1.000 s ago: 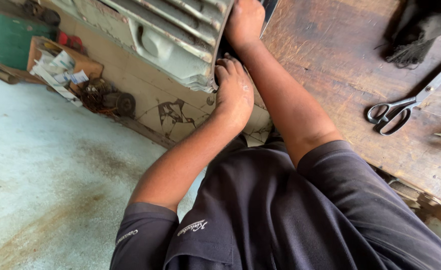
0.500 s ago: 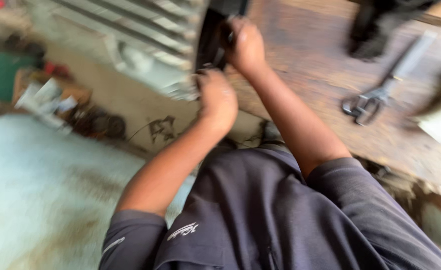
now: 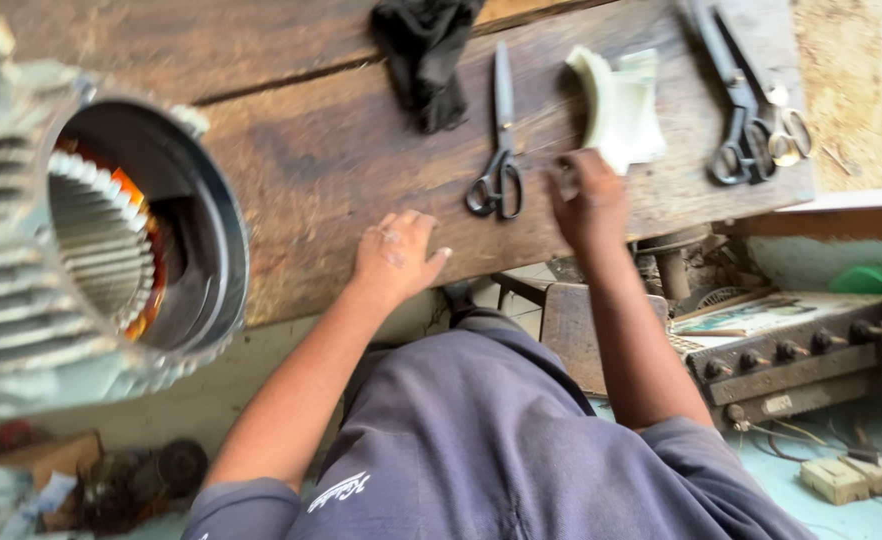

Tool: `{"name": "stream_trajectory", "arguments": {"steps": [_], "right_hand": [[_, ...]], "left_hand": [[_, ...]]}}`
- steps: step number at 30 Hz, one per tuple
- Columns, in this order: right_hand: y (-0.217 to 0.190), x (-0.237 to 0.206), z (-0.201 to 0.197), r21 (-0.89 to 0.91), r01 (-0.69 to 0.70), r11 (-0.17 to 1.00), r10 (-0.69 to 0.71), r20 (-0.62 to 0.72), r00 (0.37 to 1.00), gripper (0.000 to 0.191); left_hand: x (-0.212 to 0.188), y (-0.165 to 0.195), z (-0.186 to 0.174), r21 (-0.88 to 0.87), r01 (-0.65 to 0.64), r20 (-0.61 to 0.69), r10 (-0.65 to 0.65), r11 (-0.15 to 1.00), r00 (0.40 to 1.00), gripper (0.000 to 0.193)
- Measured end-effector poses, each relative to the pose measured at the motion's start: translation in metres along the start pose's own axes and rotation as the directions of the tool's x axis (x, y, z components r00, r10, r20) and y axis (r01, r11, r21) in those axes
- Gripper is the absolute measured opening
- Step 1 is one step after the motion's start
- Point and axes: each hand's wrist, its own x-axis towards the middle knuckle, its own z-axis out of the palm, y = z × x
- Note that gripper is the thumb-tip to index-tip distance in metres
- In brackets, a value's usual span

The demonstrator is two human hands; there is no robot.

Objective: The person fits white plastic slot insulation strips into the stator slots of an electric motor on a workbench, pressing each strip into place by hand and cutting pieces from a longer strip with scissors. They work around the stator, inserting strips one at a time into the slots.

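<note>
- The right hand (image 3: 588, 200) rests on the bench (image 3: 321, 180) near its front edge, fingers curled loosely; its fingertips touch the lower edge of a pale folded paper stack (image 3: 621, 105). Motion blur hides whether it pinches the paper or only touches it, so I cannot tell if it is grasping.
- The left hand (image 3: 393, 255) lies flat on the bench at the front edge, fingers spread and relaxed, holding nothing.
- The paper stack sits toward the right half of the bench, curled upward at its left side.
- Black scissors (image 3: 499, 150) lie between the two hands, handles toward the front edge, blades pointing to the back, just beside the right hand's fingers.
- A dark cloth (image 3: 426, 55) lies bunched near the back edge, left of the scissors.
- A second, larger pair of shears (image 3: 736, 110) lies near the right end of the bench, with small brass-handled scissors (image 3: 786, 135) touching it.
- At the left end a finned grey motor housing (image 3: 81, 250) lies on its side, its open round mouth showing slotted core and orange winding inside.
- Below the right end stands a worn metal unit with knobs (image 3: 791, 365); a pale switch box (image 3: 851, 478) sits on the floor by it.
</note>
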Motion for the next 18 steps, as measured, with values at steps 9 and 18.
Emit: {"name": "stream_trajectory", "arguments": {"steps": [9,18], "right_hand": [[0.055,0.087,-0.006,-0.265,-0.135,0.955,0.121,-0.068,0.99,0.047],[0.048,0.095,-0.007,-0.301,-0.185,0.935,0.193,-0.004,0.981,0.026]], "left_hand": [[0.072,0.055,0.01,-0.16,-0.101,0.083,0.115,0.982,0.99,0.039],[0.09,0.058,0.0,-0.288,0.004,0.095,0.024,0.958,0.995,0.034]]}}
